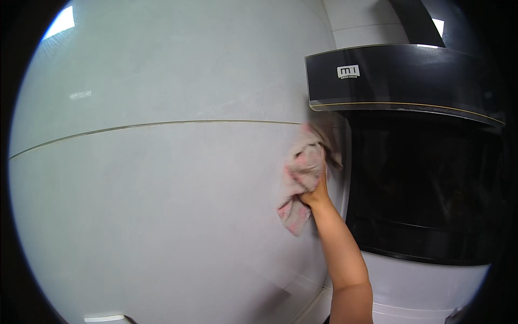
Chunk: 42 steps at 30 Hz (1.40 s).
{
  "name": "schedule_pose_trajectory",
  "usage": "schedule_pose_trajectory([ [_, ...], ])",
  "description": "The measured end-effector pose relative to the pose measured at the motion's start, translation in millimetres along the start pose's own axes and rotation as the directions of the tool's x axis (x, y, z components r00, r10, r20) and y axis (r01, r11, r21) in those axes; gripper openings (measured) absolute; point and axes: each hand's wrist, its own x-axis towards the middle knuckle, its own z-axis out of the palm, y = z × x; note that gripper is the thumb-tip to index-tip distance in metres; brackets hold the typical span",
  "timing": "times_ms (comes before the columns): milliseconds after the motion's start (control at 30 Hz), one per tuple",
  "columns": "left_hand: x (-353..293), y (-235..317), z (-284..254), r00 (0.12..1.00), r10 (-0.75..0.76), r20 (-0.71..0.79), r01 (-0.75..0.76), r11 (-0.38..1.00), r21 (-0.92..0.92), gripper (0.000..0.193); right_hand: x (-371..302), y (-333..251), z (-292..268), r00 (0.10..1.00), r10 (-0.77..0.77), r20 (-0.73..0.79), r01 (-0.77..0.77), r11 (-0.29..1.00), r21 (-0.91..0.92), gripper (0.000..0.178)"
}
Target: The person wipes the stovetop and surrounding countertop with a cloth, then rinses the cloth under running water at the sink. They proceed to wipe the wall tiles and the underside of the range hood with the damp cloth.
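My right hand (318, 191) is raised against a pale grey tiled wall (178, 200), its arm coming up from the lower edge. A crumpled beige cloth with pink patches (305, 170) is bunched in this hand, covering most of the fingers. The cloth lies against the wall just below the right end of a tile joint (216, 121), with a loose corner hanging below the wrist. Motion blurs its upper part. My left hand does not show.
Close to the right of the cloth is a black range hood (421, 178) with a glossy upper panel (399, 75) that juts out. A dark duct cover (415, 21) rises above it. At the bottom left sits a small white fixture (105, 318).
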Motion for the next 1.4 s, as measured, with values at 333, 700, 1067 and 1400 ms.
schedule_pose_trajectory([
  [333,-1.2,1.6,14.9,0.994,-0.007,-0.111,0.006,1.0,-0.009,0.033,157.9,102.1,11.2,0.961,0.264,-0.082,-0.277,0.93,-0.241,0.052],
  [700,13.2,-2.6,-12.9,0.984,0.025,-0.177,-0.017,0.999,0.048,0.033,78.1,133.5,13.7,0.976,0.206,-0.065,-0.173,0.927,0.334,0.055],
  [1067,13.2,10.2,-18.6,0.982,-0.187,0.02,0.187,0.954,-0.235,0.034,38.8,-123.7,1.0,0.888,-0.261,0.379,0.189,0.958,0.216,0.064],
  [1400,23.3,-1.1,-43.1,0.803,0.036,0.594,0.262,0.875,-0.407,0.062,0.7,141.1,9.8,0.94,0.292,-0.18,-0.326,0.923,-0.203,0.052],
])
